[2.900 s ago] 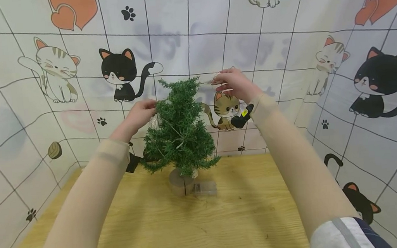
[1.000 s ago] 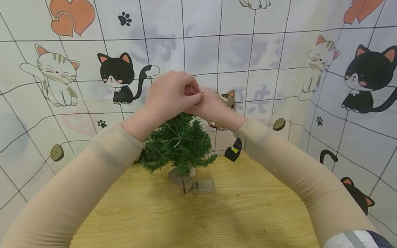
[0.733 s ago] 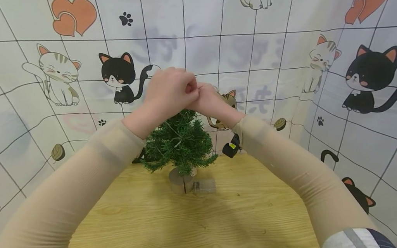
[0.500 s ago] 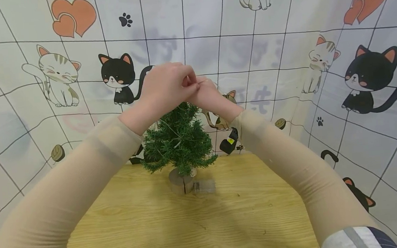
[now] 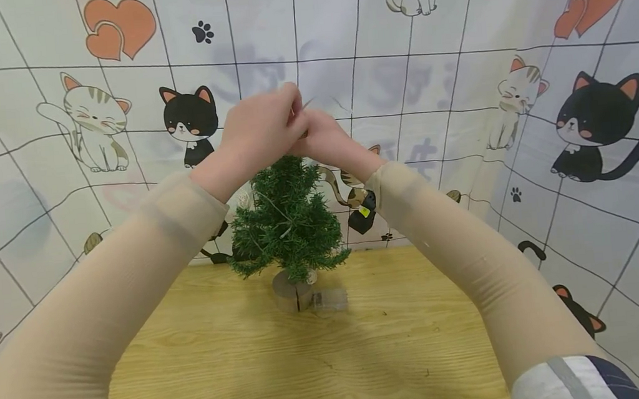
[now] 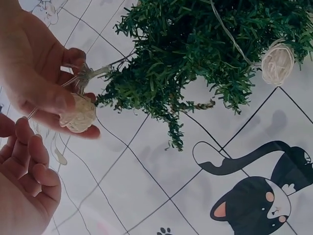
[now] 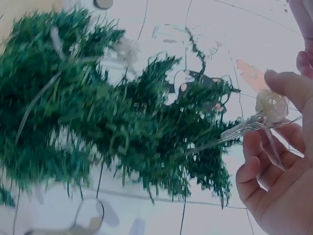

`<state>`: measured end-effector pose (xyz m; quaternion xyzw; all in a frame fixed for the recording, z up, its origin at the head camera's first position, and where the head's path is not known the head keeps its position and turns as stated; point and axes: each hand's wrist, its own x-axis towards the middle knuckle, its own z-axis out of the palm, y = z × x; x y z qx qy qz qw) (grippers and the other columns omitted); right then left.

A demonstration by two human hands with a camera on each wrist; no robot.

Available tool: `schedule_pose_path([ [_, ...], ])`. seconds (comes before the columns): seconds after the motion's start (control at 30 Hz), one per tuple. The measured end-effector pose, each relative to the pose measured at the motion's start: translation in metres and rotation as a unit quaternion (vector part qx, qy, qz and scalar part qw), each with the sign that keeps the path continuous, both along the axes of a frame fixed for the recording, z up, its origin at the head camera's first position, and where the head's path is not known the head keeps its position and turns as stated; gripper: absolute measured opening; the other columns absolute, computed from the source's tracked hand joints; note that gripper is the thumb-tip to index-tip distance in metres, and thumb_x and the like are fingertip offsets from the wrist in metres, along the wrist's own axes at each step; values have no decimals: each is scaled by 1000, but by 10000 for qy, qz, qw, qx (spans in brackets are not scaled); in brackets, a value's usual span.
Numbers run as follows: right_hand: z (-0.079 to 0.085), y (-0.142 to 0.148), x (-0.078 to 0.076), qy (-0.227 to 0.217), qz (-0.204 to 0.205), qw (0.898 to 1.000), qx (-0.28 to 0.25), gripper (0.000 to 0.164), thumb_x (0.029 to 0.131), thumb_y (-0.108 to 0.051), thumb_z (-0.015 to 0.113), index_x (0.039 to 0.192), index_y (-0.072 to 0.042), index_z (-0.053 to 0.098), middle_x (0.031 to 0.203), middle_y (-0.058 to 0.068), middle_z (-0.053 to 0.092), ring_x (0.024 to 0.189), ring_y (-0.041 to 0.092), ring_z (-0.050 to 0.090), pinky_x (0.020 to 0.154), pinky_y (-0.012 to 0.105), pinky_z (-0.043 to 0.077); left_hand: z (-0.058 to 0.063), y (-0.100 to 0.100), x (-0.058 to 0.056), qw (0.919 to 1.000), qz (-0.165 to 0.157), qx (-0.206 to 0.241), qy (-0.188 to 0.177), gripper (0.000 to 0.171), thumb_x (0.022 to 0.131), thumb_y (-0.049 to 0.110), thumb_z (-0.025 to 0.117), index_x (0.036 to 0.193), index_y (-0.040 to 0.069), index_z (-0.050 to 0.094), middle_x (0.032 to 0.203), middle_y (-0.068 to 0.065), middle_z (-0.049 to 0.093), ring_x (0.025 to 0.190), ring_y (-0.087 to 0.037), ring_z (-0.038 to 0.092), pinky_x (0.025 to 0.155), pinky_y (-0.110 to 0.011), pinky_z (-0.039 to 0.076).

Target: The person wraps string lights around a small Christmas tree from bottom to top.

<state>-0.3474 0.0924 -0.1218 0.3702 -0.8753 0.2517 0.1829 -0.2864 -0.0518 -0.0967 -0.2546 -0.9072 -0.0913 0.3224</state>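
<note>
A small artificial Christmas tree point(image 5: 293, 220) stands on a stump-like base. At its top, my right hand point(image 5: 326, 139) holds string lights, with a woven white ball point(image 7: 271, 105) between thumb and fingers and clear wire point(image 7: 239, 129) bunched beside it. Just to the left, my left hand point(image 5: 257, 129) pinches a thin strand of the same wire between thumb and forefinger, as the left wrist view shows. Loose wire ends stick up past the hands. Another woven ball point(image 6: 278, 64) hangs on the tree's side. The hands cover the treetop in the head view.
A clear plastic box point(image 5: 330, 299) lies by the tree's base point(image 5: 291, 291) on the wooden table point(image 5: 310, 363). One more white ball point(image 5: 311, 277) hangs low at the base. A cat-print cloth point(image 5: 396, 30) rises close behind the tree and along both sides.
The left hand has come from the tree's left side to the top, beside the right hand. Over the last second both hands have risen together and shifted slightly left, uncovering more of the tree.
</note>
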Motion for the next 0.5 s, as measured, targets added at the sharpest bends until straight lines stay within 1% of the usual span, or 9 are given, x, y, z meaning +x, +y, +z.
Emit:
schedule_pose_path([
  [0.03,-1,1,-1,-416,193,9974,-549,19,91,-22,67,78,-12,58,70,1,48,62,15,40,62,27,35,-1,-3,-1,9999,10,128,-34,19,100,25,39,101,12,53,77,-4,56,62,-25,51,54,-38,38],
  [0.07,-3,3,-1,-511,202,9971,-536,19,89,-27,71,85,-11,61,76,1,52,65,17,42,64,29,36,-3,-6,-1,9997,-2,251,-70,19,100,25,37,101,12,52,74,-5,55,60,-26,50,52,-37,37],
  [0.1,-4,4,-1,-574,135,9972,-465,23,87,-32,74,94,-13,65,82,1,55,66,18,44,63,30,38,-5,-10,-2,9993,-43,377,-73,20,101,25,36,101,12,51,73,-5,55,58,-26,49,52,-37,36],
  [0.13,-5,5,-1,-644,60,9973,-358,30,85,-35,75,105,-14,66,88,1,56,67,18,45,64,30,39,-7,-13,-2,9987,-77,490,-88,20,101,25,35,101,12,50,71,-6,55,57,-26,48,50,-37,35],
  [0.2,-7,9,-4,-751,-3,9971,-112,47,85,-37,75,125,-16,61,104,0,57,73,18,48,66,31,41,-13,-21,-3,9975,-134,692,-92,21,101,24,34,102,11,49,69,-5,55,55,-26,47,49,-36,34],
  [0.27,-10,13,-8,-822,-21,9966,89,56,86,-35,74,136,-18,55,109,3,54,75,19,48,67,32,41,-17,-27,-4,9959,-183,879,-147,21,102,25,32,102,11,48,67,-7,54,53,-27,46,49,-36,33],
  [0.33,-14,16,-11,-887,-31,9959,186,58,88,-34,72,140,-19,50,112,3,53,79,19,50,70,33,42,-21,-32,-6,9933,-223,1114,-232,22,102,26,31,103,11,47,68,-7,56,52,-27,46,49,-36,33],
  [0.43,-18,18,-15,-987,20,9951,77,50,90,-32,69,136,-21,53,112,4,53,80,21,54,70,34,44,-23,-39,-8,9865,-319,1551,-410,26,103,29,30,104,10,47,74,-6,61,55,-27,48,53,-37,35],
  [0.5,-20,19,-15,-1035,22,9946,-17,47,91,-32,68,134,-21,53,113,4,52,76,22,53,69,35,43,-23,-43,-11,9807,-392,1839,-538,28,104,31,30,105,9,47,80,-5,64,58,-27,50,56,-37,36],
])
